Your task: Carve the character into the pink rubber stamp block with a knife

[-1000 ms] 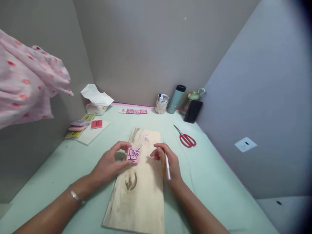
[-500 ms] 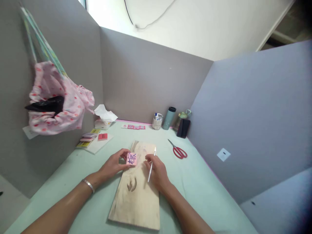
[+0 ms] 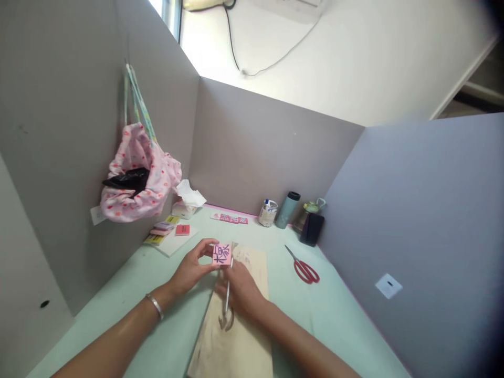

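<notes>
Between thumb and fingers, my left hand [image 3: 192,269] holds up a small pink square block [image 3: 221,254] by its left side. A purple character is written on the face turned toward me. My right hand [image 3: 243,290] is closed around a slim white pen-shaped tool [image 3: 227,298]. Its upper end reaches the block's lower right edge; whether it touches cannot be made out. Both hands are above a wooden board [image 3: 240,352] with a dark knot, lying on the pale green tabletop [image 3: 157,346].
Red-handled scissors [image 3: 305,269] lie right of the board. At the back stand a pot with pens [image 3: 268,214], a tumbler [image 3: 287,211] and a dark phone [image 3: 312,229]. Tissues [image 3: 189,197], small packs [image 3: 163,228] and a hanging pink cloth bag [image 3: 157,184] are on the left.
My right hand has moved left with the white tool, bringing its end up to the pink block. My left hand still holds the block. The camera view has shifted.
</notes>
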### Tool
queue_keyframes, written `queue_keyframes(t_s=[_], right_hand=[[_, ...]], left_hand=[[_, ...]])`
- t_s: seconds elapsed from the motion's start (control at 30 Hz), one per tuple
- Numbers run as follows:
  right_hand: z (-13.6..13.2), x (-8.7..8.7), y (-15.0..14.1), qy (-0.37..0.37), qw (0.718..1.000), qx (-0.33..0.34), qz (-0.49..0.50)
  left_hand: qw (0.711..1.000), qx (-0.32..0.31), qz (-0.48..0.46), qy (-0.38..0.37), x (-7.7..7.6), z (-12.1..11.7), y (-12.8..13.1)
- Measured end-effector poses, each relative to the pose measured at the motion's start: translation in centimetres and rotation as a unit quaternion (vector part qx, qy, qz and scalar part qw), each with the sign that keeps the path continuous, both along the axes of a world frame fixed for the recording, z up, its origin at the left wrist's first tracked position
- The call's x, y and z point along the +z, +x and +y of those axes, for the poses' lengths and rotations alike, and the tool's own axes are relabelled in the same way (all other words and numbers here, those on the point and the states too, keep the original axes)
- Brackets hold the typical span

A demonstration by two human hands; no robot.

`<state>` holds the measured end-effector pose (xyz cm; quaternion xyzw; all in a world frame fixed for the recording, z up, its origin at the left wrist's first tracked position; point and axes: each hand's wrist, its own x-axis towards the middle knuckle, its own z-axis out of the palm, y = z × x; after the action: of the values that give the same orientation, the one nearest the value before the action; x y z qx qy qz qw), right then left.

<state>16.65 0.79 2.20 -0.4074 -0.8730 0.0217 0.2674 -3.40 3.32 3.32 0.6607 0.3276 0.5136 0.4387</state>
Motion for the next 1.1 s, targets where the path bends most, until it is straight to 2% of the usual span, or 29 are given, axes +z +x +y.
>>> queue_keyframes(t_s=[0.1,0.17,0.23,0.37,0.43,0.57,0.73,0.97,1.1], right_hand=[[2.3,0.2,1.5,0.010,0.998,-0.065,0.005],[2.8,0.4,2.4,0.017,0.996,-0.090,0.005],[2.3,0.5,2.6,0.020,0.996,-0.088,0.001],[0.8,0.2,2.1,0.013,0.999,-0.039,-0.013],[0.8,0.0,2.2,0.014,0.999,-0.048,-0.003],[2.0,-0.2,3.4,0.015,0.993,-0.109,0.051],[2.7,-0.8,4.5,-0.018,0.982,-0.143,0.122],[1.7,-0.2,4.4,-0.105,0.956,-0.132,0.238],[1.1,0.7,4.3,-0.117,0.934,-0.122,0.316]], left_hand=[[1.000,-0.007,-0.001,0.000,0.2,-0.2,0.0],[1.000,-0.010,-0.001,0.000,0.3,-0.4,0.0],[1.000,-0.012,0.000,0.001,0.4,-0.6,0.1],[1.000,-0.023,0.005,0.006,0.7,-1.0,0.3],[1.000,-0.027,0.010,0.006,0.7,-1.1,0.4],[0.999,-0.029,0.023,-0.001,0.7,-1.2,0.5],[0.999,-0.034,0.035,-0.009,0.6,-1.3,0.6],[0.998,-0.038,0.048,-0.003,0.2,-1.3,0.7],[0.998,-0.037,0.054,-0.009,-0.2,-1.3,0.8]])
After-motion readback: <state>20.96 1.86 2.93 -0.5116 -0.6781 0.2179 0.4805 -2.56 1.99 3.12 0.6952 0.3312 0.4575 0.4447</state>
